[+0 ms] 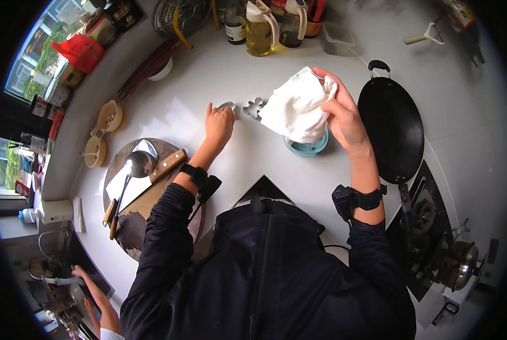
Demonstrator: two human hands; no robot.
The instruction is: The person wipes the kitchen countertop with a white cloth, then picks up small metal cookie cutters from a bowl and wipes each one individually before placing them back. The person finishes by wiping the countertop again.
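My right hand (346, 119) grips a crumpled white cloth (296, 106) between thumb and fingers. Under the cloth stands a teal bowl (306, 151), partly hidden, its contents unclear. My left hand (220, 123) is at a small metal cutter (228, 104) on the white counter, its fingertips curled at the rim and one finger sticking out. Between the two hands lies a flower-shaped metal cutter (252, 108), close to the cloth's left edge.
On the left, a round chopping board (130, 229) carries a cleaver (168, 165) and a steel ladle (141, 164). A black wok (391, 127) stands at right beside the gas stove (425, 208). Oil jugs (259, 34) line the back. Another person's arms (98, 293) reach in at lower left.
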